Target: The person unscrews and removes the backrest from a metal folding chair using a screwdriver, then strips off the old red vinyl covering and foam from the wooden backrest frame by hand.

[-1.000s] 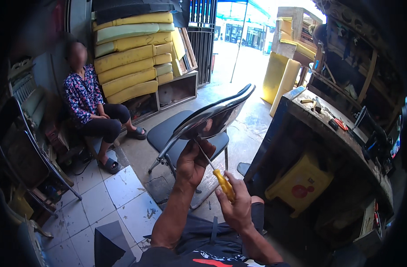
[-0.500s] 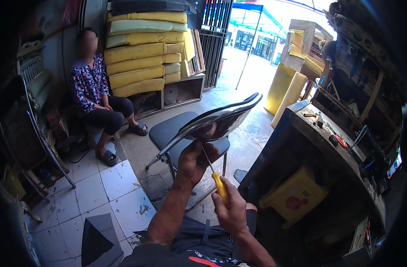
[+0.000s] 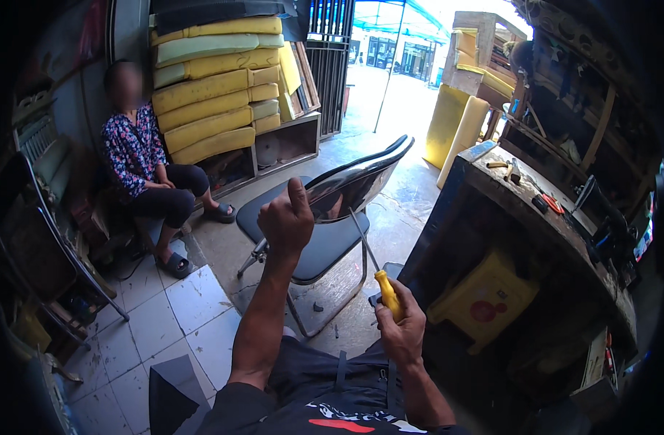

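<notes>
The right hand (image 3: 402,332) has its fingers wrapped around the yellow handle of a long-shafted screwdriver (image 3: 388,296); its metal shaft slants up and leftward from them, tip near the lower edge of a glossy black backrest (image 3: 362,183). The left hand (image 3: 286,225) curls its fingers, thumb raised, before the backrest's left end; whether they pinch anything is hidden. The dark-padded, metal-framed folding chair (image 3: 328,252) stands just beyond both hands' fingers. Right of the right fingers, across a gap, runs a worn workbench's edge (image 3: 517,197); pale concrete floor (image 3: 413,197) stretches beyond the chair.
</notes>
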`<state>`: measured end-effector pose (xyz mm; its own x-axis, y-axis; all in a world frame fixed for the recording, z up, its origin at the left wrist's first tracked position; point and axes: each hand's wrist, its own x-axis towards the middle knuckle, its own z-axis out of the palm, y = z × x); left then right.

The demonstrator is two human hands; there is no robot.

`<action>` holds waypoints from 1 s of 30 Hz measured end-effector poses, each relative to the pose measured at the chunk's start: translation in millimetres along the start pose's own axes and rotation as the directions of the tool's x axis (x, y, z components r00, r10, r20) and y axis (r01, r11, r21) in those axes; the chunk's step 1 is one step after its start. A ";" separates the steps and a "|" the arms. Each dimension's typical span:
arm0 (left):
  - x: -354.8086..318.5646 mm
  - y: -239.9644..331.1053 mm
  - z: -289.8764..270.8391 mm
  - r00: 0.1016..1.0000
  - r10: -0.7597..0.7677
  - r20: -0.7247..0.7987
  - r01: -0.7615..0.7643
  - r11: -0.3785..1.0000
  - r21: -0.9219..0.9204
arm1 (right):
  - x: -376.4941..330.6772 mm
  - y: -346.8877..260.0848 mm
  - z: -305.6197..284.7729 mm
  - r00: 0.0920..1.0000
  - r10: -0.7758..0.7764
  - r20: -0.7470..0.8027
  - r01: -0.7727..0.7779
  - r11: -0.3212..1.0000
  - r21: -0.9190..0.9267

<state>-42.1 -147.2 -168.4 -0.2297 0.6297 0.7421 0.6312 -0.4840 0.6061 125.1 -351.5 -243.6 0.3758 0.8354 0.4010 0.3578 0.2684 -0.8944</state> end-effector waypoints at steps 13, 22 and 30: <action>78.2 -219.5 -21.5 0.839 0.480 -0.254 -0.369 0.847 0.382 | 29.9 -13.5 -37.5 0.985 0.166 0.044 -0.172 0.953 0.250; 109.5 -280.7 -83.7 0.932 0.352 0.086 -0.363 0.913 0.186 | 88.3 -19.4 -23.5 0.995 0.067 0.069 -0.081 0.968 0.237; 109.4 -235.2 -75.5 0.927 -0.289 0.240 0.375 0.745 -0.552 | 118.9 0.7 -11.5 0.992 -0.116 0.039 0.113 0.991 0.067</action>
<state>-271.6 -10.4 -208.1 -0.2171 0.8693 0.4440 -0.0250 -0.4597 0.8877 179.9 -257.5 -194.2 0.2985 0.8165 0.4942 0.3403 0.3927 -0.8544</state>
